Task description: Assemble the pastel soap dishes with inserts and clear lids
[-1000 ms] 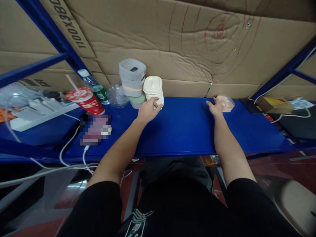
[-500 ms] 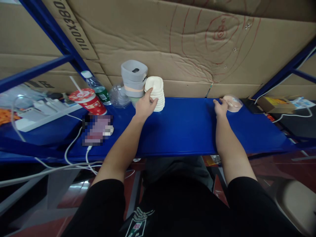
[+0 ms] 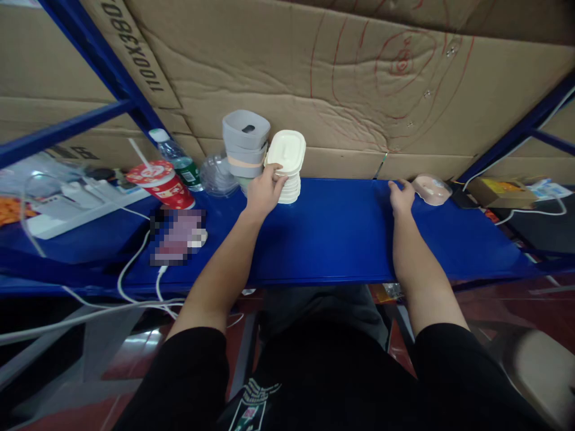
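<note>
A stack of cream containers stands on the blue table near its back edge. My left hand pinches the near edge of the top cream piece, which is tilted with its far side raised above the stack. Just left of the stack are grey stacked containers. My right hand is at the back right, fingers apart and holding nothing that shows, beside a clear container with a pinkish base.
Clear plastic lids, a water bottle and a red cup stand at the left. Farther left is a white power strip with cables. A small cardboard box sits at the right. Cardboard lines the back.
The top cream piece has lifted and tilted up in my left hand's grip. The clear container at the right has moved slightly right and turned. My right hand has barely moved.
</note>
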The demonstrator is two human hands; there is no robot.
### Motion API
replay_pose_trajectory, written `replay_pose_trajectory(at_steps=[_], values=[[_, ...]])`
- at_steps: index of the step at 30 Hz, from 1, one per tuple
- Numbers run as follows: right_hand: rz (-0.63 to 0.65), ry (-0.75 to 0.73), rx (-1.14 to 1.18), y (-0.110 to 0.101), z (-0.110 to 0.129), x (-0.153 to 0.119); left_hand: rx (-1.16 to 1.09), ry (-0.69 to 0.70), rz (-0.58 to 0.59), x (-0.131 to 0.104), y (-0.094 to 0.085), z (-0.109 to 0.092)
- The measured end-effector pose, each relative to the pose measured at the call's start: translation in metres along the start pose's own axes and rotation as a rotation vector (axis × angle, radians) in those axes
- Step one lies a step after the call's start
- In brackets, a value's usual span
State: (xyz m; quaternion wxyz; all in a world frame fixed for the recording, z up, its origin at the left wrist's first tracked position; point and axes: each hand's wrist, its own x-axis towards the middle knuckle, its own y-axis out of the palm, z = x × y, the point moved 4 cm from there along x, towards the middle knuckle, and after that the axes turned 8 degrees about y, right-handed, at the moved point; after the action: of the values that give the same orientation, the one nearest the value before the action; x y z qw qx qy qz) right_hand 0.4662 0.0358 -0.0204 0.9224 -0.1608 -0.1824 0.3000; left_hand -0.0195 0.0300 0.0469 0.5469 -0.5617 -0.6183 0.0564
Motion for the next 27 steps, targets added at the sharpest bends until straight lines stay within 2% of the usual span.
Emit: replay_pose_trajectory(at_steps=[2,4,6,8,10,13,16,18,20,22,24,26,27], values=[[0.087,-0.074,0.058,0.010,0.016,-0.015,-0.067,0.078,-0.011,-0.003,0.000,-0.007],[0.233,-0.149,0.165,0.021,0.036,-0.036,-0.117,0.135,0.048,-0.008,0.002,-0.019],[0.430,-0.135,0.281,0.031,0.054,-0.060,-0.145,0.167,0.166,-0.014,0.007,-0.033],[0.612,-0.130,0.316,0.037,0.069,-0.084,-0.168,0.196,0.332,-0.020,0.014,-0.046],[0.759,-0.152,0.247,0.041,0.078,-0.104,-0.178,0.215,0.510,-0.026,0.023,-0.055],[0.860,-0.293,0.071,0.041,0.083,-0.123,-0.157,0.197,0.718,-0.031,0.036,-0.057],[0.980,-0.416,-0.164,0.046,0.080,-0.135,-0.081,0.152,0.821,-0.034,0.044,-0.054],[1.038,-0.488,-0.331,0.050,0.078,-0.142,-0.023,0.147,0.841,-0.034,0.047,-0.053],[1.032,-0.560,-0.441,0.052,0.078,-0.148,0.001,0.154,0.789,-0.032,0.045,-0.052],[1.014,-0.597,-0.475,0.053,0.079,-0.152,-0.003,0.159,0.584,-0.023,0.032,-0.047],[1.014,-0.606,-0.468,0.053,0.080,-0.154,0.005,0.161,0.228,-0.009,0.005,-0.038],[1.017,-0.611,-0.461,0.053,0.079,-0.155,0.052,0.162,-0.157,0.005,-0.030,-0.026],[1.016,-0.618,-0.465,0.053,0.079,-0.155,0.086,0.155,-0.300,0.012,-0.046,-0.020]])
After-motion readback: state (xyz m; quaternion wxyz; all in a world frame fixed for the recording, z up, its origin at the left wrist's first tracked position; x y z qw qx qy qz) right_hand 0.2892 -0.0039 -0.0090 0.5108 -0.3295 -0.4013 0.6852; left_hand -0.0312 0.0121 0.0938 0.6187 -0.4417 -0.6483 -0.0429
